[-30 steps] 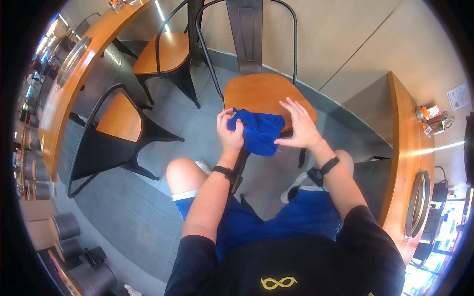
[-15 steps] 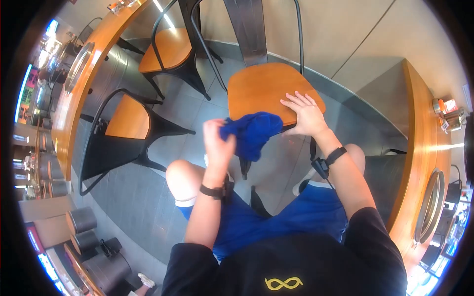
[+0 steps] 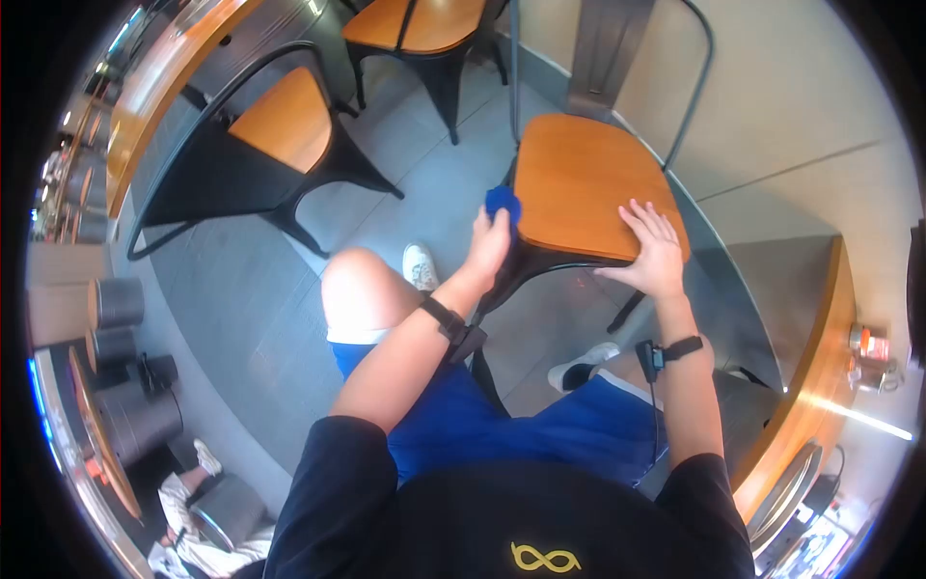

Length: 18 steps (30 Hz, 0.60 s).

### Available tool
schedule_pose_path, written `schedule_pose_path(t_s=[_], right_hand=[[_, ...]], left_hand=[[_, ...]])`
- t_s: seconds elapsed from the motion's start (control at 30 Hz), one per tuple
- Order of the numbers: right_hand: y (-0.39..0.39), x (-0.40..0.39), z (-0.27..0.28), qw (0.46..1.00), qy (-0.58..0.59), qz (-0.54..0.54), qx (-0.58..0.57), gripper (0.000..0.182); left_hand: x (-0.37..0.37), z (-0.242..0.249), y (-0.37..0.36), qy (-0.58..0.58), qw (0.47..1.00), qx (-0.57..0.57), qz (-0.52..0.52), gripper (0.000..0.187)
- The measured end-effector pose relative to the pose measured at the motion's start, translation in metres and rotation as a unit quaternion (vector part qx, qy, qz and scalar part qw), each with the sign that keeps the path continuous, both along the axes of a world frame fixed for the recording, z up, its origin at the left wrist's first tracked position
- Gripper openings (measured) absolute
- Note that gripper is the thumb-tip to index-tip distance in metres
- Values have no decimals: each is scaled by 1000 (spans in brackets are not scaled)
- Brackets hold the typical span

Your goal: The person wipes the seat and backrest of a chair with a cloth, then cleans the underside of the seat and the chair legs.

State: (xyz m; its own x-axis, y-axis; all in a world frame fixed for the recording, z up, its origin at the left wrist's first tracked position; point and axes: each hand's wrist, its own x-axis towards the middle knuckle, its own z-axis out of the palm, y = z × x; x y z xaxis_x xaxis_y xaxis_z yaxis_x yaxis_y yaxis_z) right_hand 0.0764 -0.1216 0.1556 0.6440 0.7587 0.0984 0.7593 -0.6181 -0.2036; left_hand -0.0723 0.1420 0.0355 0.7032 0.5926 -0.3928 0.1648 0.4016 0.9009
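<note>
A blue cloth (image 3: 503, 204) is bunched in my left hand (image 3: 490, 243), at the left side of the wooden chair seat (image 3: 588, 183). Most of the cloth is hidden behind the fingers and the seat edge. My right hand (image 3: 658, 256) lies on the front right corner of the same seat, its fingers spread on the wood and the thumb stretched along the front edge. The chair has a dark metal frame and a tall metal backrest (image 3: 608, 53).
Two similar chairs stand to the left, a nearer chair (image 3: 285, 125) and a farther chair (image 3: 424, 27). A wooden table (image 3: 796, 376) edges the right side, another table (image 3: 178, 72) the upper left. Behind the seat rises a beige wall (image 3: 772, 106). Another person's leg (image 3: 183, 492) shows lower left.
The left hand has moved the cloth from hanging loose before the seat to the seat's left side, bunched smaller. The right hand stays on the seat corner. My view has shifted and turned.
</note>
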Motion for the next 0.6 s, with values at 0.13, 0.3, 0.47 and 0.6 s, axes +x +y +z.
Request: schedule_pose_path(t_s=[0.13, 0.3, 0.47, 0.6], right_hand=[[0, 1, -4, 1000, -25, 9, 16, 115], [5, 0, -2, 1000, -25, 2, -1, 114], [7, 0, 0, 1000, -26, 0, -8, 115], [2, 1, -1, 1000, -22, 2, -6, 114]], left_hand=[[-28, 12, -16, 56, 984, 169, -17, 58], [-23, 38, -24, -58, 980, 184, 46, 41], [64, 33, 45, -86, 995, 28, -48, 43], [103, 7, 66, -114, 990, -77, -15, 57]])
